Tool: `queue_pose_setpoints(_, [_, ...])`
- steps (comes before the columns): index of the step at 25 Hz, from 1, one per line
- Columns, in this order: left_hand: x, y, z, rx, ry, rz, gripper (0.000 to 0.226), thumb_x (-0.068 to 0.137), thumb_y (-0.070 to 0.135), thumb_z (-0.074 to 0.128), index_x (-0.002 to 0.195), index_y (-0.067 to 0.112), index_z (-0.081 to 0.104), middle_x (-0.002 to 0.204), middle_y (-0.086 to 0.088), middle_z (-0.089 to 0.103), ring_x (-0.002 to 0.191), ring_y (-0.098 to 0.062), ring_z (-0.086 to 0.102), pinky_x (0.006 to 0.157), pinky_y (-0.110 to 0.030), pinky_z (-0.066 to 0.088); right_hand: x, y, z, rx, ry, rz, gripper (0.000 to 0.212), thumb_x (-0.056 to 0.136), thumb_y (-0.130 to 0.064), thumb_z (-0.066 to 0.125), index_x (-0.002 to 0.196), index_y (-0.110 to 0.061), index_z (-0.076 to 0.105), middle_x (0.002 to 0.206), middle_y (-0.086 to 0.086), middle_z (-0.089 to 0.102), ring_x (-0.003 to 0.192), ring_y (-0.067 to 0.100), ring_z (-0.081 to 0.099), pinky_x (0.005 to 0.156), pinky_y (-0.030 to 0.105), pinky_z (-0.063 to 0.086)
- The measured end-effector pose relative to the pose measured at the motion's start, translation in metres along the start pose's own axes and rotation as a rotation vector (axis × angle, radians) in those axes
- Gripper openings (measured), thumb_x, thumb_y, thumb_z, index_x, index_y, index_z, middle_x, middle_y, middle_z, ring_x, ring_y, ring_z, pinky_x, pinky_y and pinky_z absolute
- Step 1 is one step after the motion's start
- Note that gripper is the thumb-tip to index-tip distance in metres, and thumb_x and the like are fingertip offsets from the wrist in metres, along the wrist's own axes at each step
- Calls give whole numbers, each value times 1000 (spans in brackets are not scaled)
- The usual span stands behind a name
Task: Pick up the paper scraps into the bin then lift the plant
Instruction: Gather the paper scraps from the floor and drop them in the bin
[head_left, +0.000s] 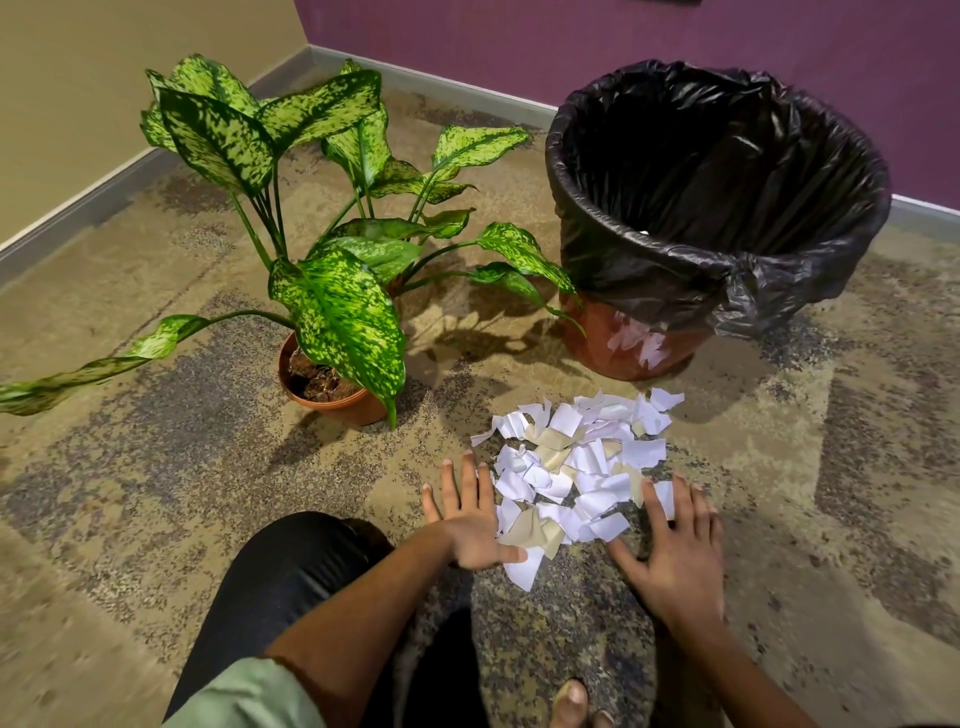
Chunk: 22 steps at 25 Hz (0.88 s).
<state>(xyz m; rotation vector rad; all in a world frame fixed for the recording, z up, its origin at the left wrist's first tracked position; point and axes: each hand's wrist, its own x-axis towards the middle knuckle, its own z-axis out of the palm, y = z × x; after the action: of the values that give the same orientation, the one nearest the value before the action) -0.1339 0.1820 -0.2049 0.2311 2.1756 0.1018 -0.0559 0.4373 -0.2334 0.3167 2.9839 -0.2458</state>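
- Paper scraps lie heaped on the carpet, just in front of the bin and right of the plant.
- Left hand and right hand flank the heap, flat, fingers straight and spread, gripping nothing.
- Risk: a loose scoop would likely shed light scraps short of the bin's rim.
- Risk: stray pieces may slide toward the plant's pot.

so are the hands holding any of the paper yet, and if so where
Nothing is held. The left hand and right hand lie flat with straight fingers on either side of the paper scraps, touching the pile's edges on the carpet.
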Motion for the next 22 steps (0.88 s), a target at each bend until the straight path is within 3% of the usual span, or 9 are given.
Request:
queue_pose_setpoints(5, [-2,1,2,-56,47,8,124,76,76,49,132,12,-41,130,-11,-57,118,-37,-52,105,-63,-21,1,-3,0,-1,-48,-64,83,83,-74,20,148,-24,23,154,16,23,142,39,17,113,52,21])
queue_pose_setpoints(7, [-5,2,8,-98,111,21,124,75,76,49,133,14,-41,133,-11,-55,118,-35,-52,106,-62,-22,5,-6,-6,7,-69,-160,78,85,-68,27,148,-22,20,153,14,27,139,40,25,111,53,29])
queue_pose_setpoints(10, [-7,4,20,-156,320,48,128,68,81,51,142,13,-30,146,-9,-42,129,-33,-43,108,-58,-20,13,-15,-22,57,-65,-232,81,83,-56,51,148,-23,16,156,8,22,132,31,41,83,40,55])
queue_pose_setpoints(12, [-8,7,22,-181,477,33,131,64,80,57,146,15,-22,155,-8,-27,140,-33,-27,111,-57,-10,23,-23,-34,68,-49,-264,88,79,-48,63,150,-28,14,159,3,12,120,26,52,59,29,52])
queue_pose_setpoints(14, [-6,14,15,-144,605,27,127,64,76,61,147,18,-16,158,-10,-11,144,-33,-4,114,-55,7,39,-30,-44,62,-51,-328,93,74,-39,68,149,-37,14,160,2,6,109,26,57,49,24,43])
queue_pose_setpoints(16, [-4,21,6,-74,675,61,118,70,69,64,148,24,-13,157,-13,0,141,-34,12,112,-51,22,58,-40,-52,5,-86,-427,89,76,-27,67,147,-43,16,160,1,5,107,27,57,50,24,40])
queue_pose_setpoints(18, [0,21,-4,-40,677,95,101,78,49,69,149,33,-1,157,-12,8,135,-34,24,110,-45,32,71,-54,-58,-80,-175,-471,74,83,-19,57,145,-42,23,160,-2,6,108,25,56,60,29,45])
queue_pose_setpoints(20, [4,17,-12,-16,679,154,72,85,19,65,144,34,27,152,-7,24,129,-30,34,106,-38,40,75,-64,-58,-106,-217,-488,56,88,-14,51,140,-34,41,157,-3,18,110,26,57,75,33,51])
queue_pose_setpoints(22, [4,14,-18,-67,707,230,56,83,-3,55,131,26,52,140,-3,45,120,-22,46,97,-27,47,70,-68,-57,-11,-155,-500,42,86,-10,54,126,-24,59,148,2,40,105,30,62,80,36,52])
